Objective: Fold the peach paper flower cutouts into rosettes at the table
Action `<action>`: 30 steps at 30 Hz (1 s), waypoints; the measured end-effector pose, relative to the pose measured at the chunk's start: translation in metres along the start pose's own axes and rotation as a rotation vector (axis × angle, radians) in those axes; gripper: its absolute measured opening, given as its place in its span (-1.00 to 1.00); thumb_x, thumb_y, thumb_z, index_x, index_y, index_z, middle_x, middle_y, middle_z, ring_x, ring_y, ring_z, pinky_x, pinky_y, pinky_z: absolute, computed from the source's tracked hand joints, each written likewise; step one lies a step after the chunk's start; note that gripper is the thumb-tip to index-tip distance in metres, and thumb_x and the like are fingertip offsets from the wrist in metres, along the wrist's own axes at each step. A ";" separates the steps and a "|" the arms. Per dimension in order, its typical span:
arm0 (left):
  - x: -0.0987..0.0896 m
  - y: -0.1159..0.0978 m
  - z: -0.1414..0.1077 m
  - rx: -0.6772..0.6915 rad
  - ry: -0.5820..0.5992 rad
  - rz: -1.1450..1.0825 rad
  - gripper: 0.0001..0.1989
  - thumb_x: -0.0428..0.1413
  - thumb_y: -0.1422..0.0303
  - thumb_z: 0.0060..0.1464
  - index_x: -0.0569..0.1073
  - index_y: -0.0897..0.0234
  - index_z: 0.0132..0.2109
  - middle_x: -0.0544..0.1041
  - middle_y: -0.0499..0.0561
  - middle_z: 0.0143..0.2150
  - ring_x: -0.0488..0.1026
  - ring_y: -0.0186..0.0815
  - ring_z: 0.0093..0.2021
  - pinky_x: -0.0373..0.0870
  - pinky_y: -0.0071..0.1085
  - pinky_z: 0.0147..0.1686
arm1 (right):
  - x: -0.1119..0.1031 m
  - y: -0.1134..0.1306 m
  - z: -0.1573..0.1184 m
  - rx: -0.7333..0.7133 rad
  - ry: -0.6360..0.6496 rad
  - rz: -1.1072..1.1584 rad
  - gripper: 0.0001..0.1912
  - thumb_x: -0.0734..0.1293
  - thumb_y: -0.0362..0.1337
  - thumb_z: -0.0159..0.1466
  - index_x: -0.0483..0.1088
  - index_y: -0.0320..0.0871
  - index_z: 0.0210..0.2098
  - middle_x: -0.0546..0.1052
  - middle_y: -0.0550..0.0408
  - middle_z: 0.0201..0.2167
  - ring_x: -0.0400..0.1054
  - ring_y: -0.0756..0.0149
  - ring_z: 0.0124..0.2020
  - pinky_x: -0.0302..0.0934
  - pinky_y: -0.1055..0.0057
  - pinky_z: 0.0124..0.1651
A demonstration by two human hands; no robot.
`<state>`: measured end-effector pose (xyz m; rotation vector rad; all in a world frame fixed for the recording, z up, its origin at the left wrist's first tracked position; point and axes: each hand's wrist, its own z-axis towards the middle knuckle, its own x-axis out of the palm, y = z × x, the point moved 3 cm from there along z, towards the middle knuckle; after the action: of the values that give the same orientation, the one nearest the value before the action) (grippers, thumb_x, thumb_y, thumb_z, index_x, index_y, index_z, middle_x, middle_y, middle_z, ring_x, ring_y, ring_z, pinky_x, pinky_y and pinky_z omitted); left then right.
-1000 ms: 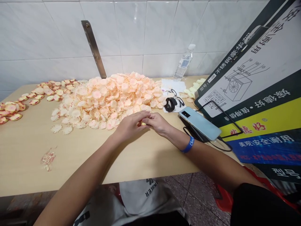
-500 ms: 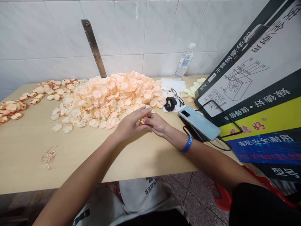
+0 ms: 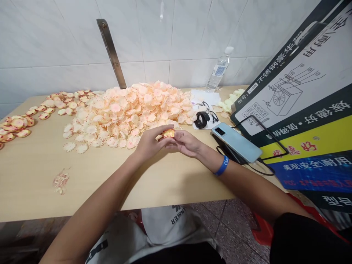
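My left hand (image 3: 150, 144) is curled around a small yellow-and-red artificial flower piece (image 3: 168, 133), thumb below and fingers over the top. From the other side my right hand (image 3: 189, 143) pinches its edge, thumb against it. The fingers partly cover the piece, so I cannot tell if it is one layer or several. Just behind the hands rises a big heap of pale pink, scalloped flower pieces (image 3: 132, 112). Off to the left lie several thicker cream pieces with red edges (image 3: 18, 126), like the held one in colour.
A small pile of scraps (image 3: 61, 181) lies on the table (image 3: 90, 172) at left. Right of the heap are a black watch (image 3: 201, 120) on white paper, a water bottle (image 3: 219, 71) and a light blue phone (image 3: 238, 142) with a cable. A large printed box (image 3: 297, 110) leans at right.
The flower piece shows more between my hands, turned with its face upward. My right fingers have shifted and loosened slightly at its edge. The whole view has moved a little.
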<state>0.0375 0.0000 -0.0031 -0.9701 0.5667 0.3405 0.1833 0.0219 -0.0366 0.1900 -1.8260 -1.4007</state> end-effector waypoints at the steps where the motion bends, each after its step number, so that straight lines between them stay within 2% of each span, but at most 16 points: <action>1: 0.000 0.000 0.000 0.017 0.015 -0.014 -0.55 0.23 0.25 0.06 0.46 0.18 0.12 0.55 0.09 0.08 0.51 -0.16 0.05 0.43 -0.31 0.04 | 0.000 0.000 0.001 0.000 0.001 0.008 -0.56 0.58 0.00 -0.12 0.45 -0.20 -0.46 0.52 0.14 -0.50 0.43 0.39 -0.40 0.38 0.39 -0.20; 4: 0.002 -0.004 0.001 0.125 0.116 0.002 -0.34 0.29 0.24 -0.01 0.33 0.18 0.24 0.39 0.15 0.25 0.34 -0.10 0.24 0.31 -0.22 0.19 | 0.000 -0.003 0.005 0.000 -0.042 -0.017 -0.54 0.63 -0.06 -0.22 0.45 -0.20 -0.49 0.49 0.17 -0.54 0.33 0.47 -0.53 0.27 0.52 -0.43; 6: 0.005 -0.006 0.001 0.152 0.177 0.049 -0.34 0.28 0.26 0.00 0.32 0.20 0.25 0.38 0.17 0.26 0.33 -0.09 0.25 0.30 -0.20 0.20 | -0.001 -0.007 0.008 -0.014 -0.080 -0.067 -0.54 0.63 -0.07 -0.25 0.45 -0.21 -0.52 0.46 0.20 -0.58 0.25 0.51 -0.60 0.15 0.56 -0.55; 8: 0.007 -0.009 0.001 0.135 0.214 0.090 -0.38 0.26 0.27 0.02 0.33 0.21 0.23 0.42 0.17 0.22 0.38 -0.10 0.21 0.34 -0.20 0.16 | -0.003 -0.010 0.008 -0.043 -0.111 -0.145 -0.54 0.61 -0.03 -0.22 0.44 -0.22 -0.55 0.43 0.20 -0.62 0.22 0.51 -0.61 0.10 0.55 -0.57; 11: 0.008 -0.010 0.000 0.107 0.232 0.126 -0.42 0.23 0.26 0.05 0.34 0.19 0.22 0.44 0.13 0.20 0.43 -0.12 0.16 0.39 -0.23 0.09 | -0.004 -0.012 0.007 -0.089 -0.133 -0.302 -0.56 0.55 0.04 -0.08 0.46 -0.24 -0.56 0.46 0.12 -0.61 0.31 0.43 -0.55 0.16 0.50 -0.51; 15: 0.009 -0.005 -0.002 0.064 0.232 0.126 -0.47 0.16 0.26 0.11 0.34 0.16 0.23 0.50 0.09 0.15 0.51 -0.17 0.03 0.44 -0.30 -0.03 | -0.003 -0.007 0.004 -0.145 -0.096 -0.415 -0.57 0.47 0.06 0.05 0.51 -0.25 -0.50 0.52 0.07 -0.54 0.38 0.37 -0.47 0.23 0.47 -0.42; 19: 0.008 0.003 -0.001 0.019 0.240 0.092 -0.48 0.14 0.23 0.14 0.34 0.16 0.24 0.49 0.10 0.15 0.53 -0.18 0.00 0.45 -0.31 -0.04 | -0.002 -0.003 0.002 -0.121 -0.018 -0.323 -0.60 0.50 0.02 0.03 0.50 -0.24 -0.46 0.53 0.08 -0.51 0.42 0.37 -0.42 0.33 0.44 -0.29; 22: 0.003 0.007 0.000 -0.056 0.190 0.063 -0.51 0.13 0.26 0.13 0.37 0.18 0.21 0.53 0.10 0.10 0.55 -0.19 -0.08 0.48 -0.31 -0.09 | -0.003 -0.002 0.000 -0.062 0.025 -0.173 -0.61 0.53 -0.03 0.01 0.50 -0.20 -0.33 0.58 0.06 -0.35 0.47 0.35 -0.28 0.37 0.40 -0.11; 24: -0.002 0.008 0.002 -0.064 0.115 0.040 -0.51 0.15 0.28 0.10 0.39 0.20 0.19 0.53 0.10 0.10 0.53 -0.17 -0.02 0.47 -0.30 -0.05 | -0.003 -0.001 -0.001 -0.036 0.044 -0.095 -0.61 0.53 -0.04 0.02 0.50 -0.18 -0.28 0.58 0.06 -0.28 0.48 0.34 -0.20 0.36 0.36 -0.03; 26: -0.005 0.007 0.003 -0.007 0.048 0.024 -0.51 0.19 0.27 0.08 0.40 0.20 0.17 0.48 0.11 0.16 0.44 -0.14 0.13 0.39 -0.26 0.09 | -0.004 0.001 -0.002 -0.054 0.030 -0.051 -0.63 0.52 -0.04 0.04 0.49 -0.18 -0.32 0.56 0.08 -0.35 0.48 0.33 -0.21 0.37 0.34 -0.02; 30: -0.004 0.004 0.003 0.126 0.031 0.034 -0.47 0.20 0.24 0.09 0.37 0.19 0.20 0.41 0.14 0.23 0.31 -0.13 0.26 0.23 -0.19 0.25 | -0.007 0.004 0.000 -0.108 -0.088 -0.029 -0.64 0.55 -0.08 0.01 0.49 -0.17 -0.31 0.51 0.15 -0.44 0.46 0.37 -0.32 0.39 0.37 -0.12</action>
<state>0.0328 0.0049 -0.0017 -0.8466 0.6261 0.3169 0.1896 0.0270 -0.0362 0.1012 -1.8192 -1.5452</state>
